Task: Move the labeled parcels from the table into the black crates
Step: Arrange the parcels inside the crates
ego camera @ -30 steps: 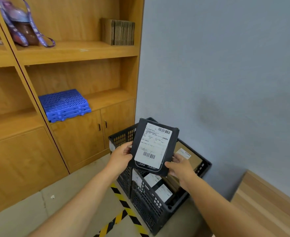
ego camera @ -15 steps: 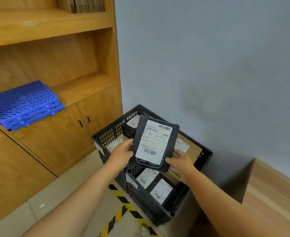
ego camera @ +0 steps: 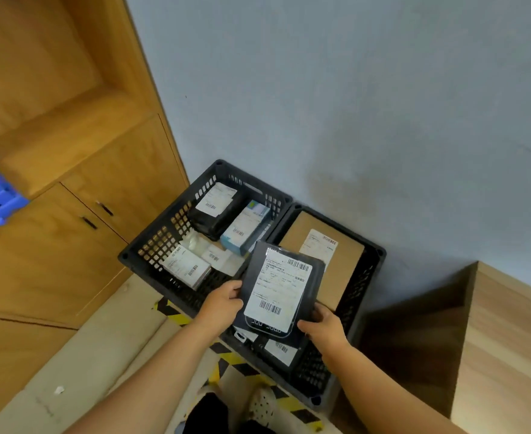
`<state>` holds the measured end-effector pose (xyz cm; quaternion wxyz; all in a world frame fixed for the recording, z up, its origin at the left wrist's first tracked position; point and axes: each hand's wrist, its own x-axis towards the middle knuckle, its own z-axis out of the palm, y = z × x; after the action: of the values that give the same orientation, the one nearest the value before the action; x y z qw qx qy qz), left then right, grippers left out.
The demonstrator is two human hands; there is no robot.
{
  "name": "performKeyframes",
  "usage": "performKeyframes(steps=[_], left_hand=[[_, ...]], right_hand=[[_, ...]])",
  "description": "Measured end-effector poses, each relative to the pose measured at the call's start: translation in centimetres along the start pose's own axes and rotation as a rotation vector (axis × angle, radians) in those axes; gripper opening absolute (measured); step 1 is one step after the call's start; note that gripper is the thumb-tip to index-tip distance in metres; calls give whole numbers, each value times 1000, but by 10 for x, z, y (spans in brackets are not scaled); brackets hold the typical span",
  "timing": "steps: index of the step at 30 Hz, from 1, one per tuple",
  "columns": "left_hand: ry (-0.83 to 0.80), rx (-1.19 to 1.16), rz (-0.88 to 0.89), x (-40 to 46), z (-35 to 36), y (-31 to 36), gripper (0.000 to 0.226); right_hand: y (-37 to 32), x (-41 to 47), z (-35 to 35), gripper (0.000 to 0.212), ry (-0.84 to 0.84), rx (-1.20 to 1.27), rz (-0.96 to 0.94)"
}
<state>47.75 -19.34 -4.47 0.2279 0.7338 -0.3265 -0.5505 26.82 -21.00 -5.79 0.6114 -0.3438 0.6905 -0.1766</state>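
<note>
**Black parcel over the crates**

While I stand by the wall, my left hand [ego camera: 219,303] and right hand [ego camera: 322,325] both grip the black parcel [ego camera: 281,288], one on each side. It hangs above the right crate [ego camera: 369,264], maybe partly over the left crate [ego camera: 151,242] too. More parcels lie inside.

Two black crates [ego camera: 151,245], about seven labeled parcels [ego camera: 281,288].

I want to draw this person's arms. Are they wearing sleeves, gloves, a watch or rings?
Both arms are bare all the way up as far as the picture shows, with no sleeves. The left hand and right hand have no gloves. No watch, bracelet or ring shows on the wrists or fingers.
</note>
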Motion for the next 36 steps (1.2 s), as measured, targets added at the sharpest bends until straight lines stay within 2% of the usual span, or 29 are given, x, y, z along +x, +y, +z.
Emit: performKeyframes(steps=[11, 20, 22, 26, 32, 36], left_hand=[[-219, 209, -115, 88, 55, -54, 45], [-364, 361, -153, 154, 102, -115, 42], [-391, 383, -149, 166, 115, -127, 42], [-440, 394, -171, 190, 132, -148, 48], [-440, 431, -231, 219, 145, -167, 51], [-459, 446, -218, 228, 153, -174, 53]], right_hand=[[83, 65, 26, 60, 146, -56, 311], [142, 120, 35, 44, 195, -515, 382], [153, 132, 37, 50, 193, -616, 397], [176, 158, 46, 76, 213, -723, 376], [203, 187, 56, 85, 209, -779, 357], [217, 197, 59, 93, 220, -694, 332]])
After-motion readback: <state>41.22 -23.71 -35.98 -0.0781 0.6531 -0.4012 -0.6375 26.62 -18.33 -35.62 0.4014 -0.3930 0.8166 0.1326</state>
